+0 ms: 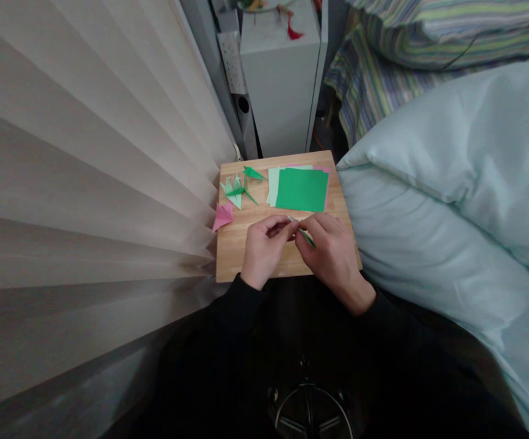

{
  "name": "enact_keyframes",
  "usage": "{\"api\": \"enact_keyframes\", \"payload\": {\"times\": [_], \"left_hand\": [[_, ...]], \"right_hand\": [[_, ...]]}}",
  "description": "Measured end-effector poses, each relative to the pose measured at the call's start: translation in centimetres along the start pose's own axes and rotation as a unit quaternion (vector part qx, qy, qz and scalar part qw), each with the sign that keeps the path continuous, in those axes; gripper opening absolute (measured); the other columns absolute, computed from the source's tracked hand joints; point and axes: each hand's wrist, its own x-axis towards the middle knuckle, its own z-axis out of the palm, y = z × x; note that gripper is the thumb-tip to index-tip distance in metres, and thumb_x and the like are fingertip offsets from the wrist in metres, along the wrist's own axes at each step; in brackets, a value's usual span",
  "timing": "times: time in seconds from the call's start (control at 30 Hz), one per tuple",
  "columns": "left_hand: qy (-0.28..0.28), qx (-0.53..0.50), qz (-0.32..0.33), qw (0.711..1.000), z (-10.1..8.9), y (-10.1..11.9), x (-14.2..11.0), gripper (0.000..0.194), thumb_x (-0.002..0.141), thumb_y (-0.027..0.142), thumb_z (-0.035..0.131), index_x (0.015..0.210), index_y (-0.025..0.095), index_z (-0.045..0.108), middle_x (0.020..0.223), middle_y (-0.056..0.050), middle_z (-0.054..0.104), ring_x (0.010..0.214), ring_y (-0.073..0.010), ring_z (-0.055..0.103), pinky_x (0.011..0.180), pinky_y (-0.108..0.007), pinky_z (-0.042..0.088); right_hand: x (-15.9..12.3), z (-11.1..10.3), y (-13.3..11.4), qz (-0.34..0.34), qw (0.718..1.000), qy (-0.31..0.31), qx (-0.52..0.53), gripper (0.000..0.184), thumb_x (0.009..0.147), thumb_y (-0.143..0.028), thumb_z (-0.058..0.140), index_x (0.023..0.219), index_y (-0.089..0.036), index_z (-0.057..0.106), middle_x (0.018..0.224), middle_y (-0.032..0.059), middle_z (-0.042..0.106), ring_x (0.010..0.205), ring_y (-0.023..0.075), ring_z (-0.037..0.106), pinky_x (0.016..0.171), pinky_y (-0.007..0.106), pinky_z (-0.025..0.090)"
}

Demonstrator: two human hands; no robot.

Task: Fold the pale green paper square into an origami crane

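Between both hands is a narrow piece of folded green paper (309,238), tilted and mostly covered by fingers. My left hand (266,244) pinches its upper end between thumb and fingers. On the other side, my right hand (331,247) is closed on it, fingertips meeting the left thumb. Just beyond the hands lies a stack of coloured paper sheets (301,190), dark green on top with pale green and pink edges showing. Folded green paper cranes (234,192) rest at the far left of the small wooden table (232,259), with a pink folded paper piece (223,216) nearer.
A pleated curtain (108,152) hangs along the left edge of the table. Behind stands a white cabinet (280,91) with a red tassel (295,30) on top. A pale blue quilt (429,201) bulges against the right side. A chair base (310,408) shows below.
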Motion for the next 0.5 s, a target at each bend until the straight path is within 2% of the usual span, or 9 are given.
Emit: {"api": "enact_keyframes", "payload": {"times": [0.1,0.17,0.23,0.33,0.5], "left_hand": [[0.008,0.000,0.009,1.000,-0.5,0.4,0.1,0.023,0.077,0.039,0.082,0.079,0.017,0.076,0.079,-0.001,0.072,0.076,-0.0139,0.068,0.078,-0.030,0.061],[0.006,-0.006,0.002,1.000,-0.7,0.8,-0.1,0.022,0.078,0.039,0.082,0.082,0.017,0.078,0.084,-0.002,0.074,0.080,-0.0147,0.068,0.080,-0.031,0.062],[-0.004,-0.010,-0.011,1.000,-0.9,1.2,-0.3,0.023,0.078,0.039,0.082,0.085,0.017,0.079,0.087,-0.003,0.075,0.082,-0.0153,0.069,0.081,-0.031,0.062],[-0.012,-0.012,-0.027,0.999,-1.0,1.4,-0.5,0.026,0.076,0.041,0.084,0.086,0.017,0.080,0.088,-0.004,0.075,0.083,-0.0161,0.069,0.083,-0.033,0.062],[-0.013,-0.021,-0.039,0.999,-1.2,1.1,-0.5,0.029,0.074,0.043,0.085,0.088,0.017,0.081,0.092,-0.005,0.077,0.086,-0.0168,0.070,0.084,-0.034,0.062]], "right_hand": [[0.2,-0.1,0.3,-0.006,0.996,0.001,0.083,0.016,0.100,-0.025,0.056,0.095,-0.017,0.069,0.095,0.0120,0.073,0.091,0.0257,0.065,0.082,0.040,0.049],[0.3,0.0,0.5,0.042,0.984,0.008,0.171,0.014,0.099,-0.028,0.060,0.097,-0.018,0.069,0.096,0.0108,0.074,0.090,0.0241,0.067,0.083,0.039,0.051],[0.5,0.2,0.7,0.110,0.958,-0.010,0.265,0.014,0.095,-0.031,0.065,0.095,-0.018,0.070,0.092,0.0086,0.074,0.085,0.0220,0.069,0.080,0.038,0.053],[0.6,0.5,0.7,0.190,0.904,-0.055,0.379,0.017,0.090,-0.035,0.070,0.086,-0.018,0.070,0.082,0.0052,0.074,0.074,0.0184,0.068,0.072,0.033,0.053],[0.6,0.8,0.6,0.248,0.856,-0.045,0.451,0.026,0.081,-0.041,0.078,0.076,-0.018,0.069,0.071,0.0029,0.071,0.065,0.0153,0.062,0.060,0.028,0.047]]}}
